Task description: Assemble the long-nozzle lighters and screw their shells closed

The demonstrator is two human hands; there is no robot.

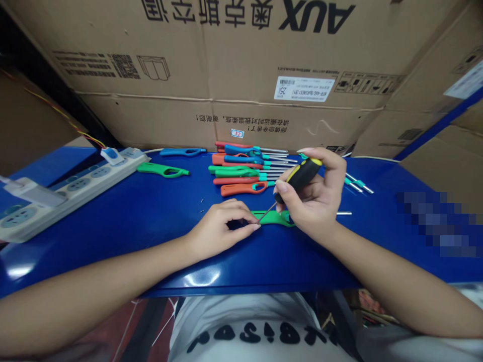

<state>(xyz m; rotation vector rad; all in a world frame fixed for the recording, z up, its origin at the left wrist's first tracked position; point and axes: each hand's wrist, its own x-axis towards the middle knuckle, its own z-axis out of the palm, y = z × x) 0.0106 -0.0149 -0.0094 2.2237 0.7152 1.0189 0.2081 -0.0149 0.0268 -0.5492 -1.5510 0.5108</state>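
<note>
**A:** Which sections of the green lighter [269, 218] are hidden?

**B:** Below the screwdriver [304, 177], the left hand [222, 223] covers its left end; the right hand [320, 196] covers part of its length. Seating of the screwdriver's tip cannot be verified.

**A:** Other obstructions?

**B:** Just behind the screwdriver, the right hand blocks some metal rods of the lighter pile [237, 171].

**A:** Details too small?

**B:** Two specks [202, 201], left of the screwdriver; also the fine print on the carton [245, 85] behind it.

**A:** Cut off or blurred?

**B:** Far left of the screwdriver, the power strip [85, 183] leaves the frame. Far right, a pixelated patch [439, 226] is unidentifiable.
</note>
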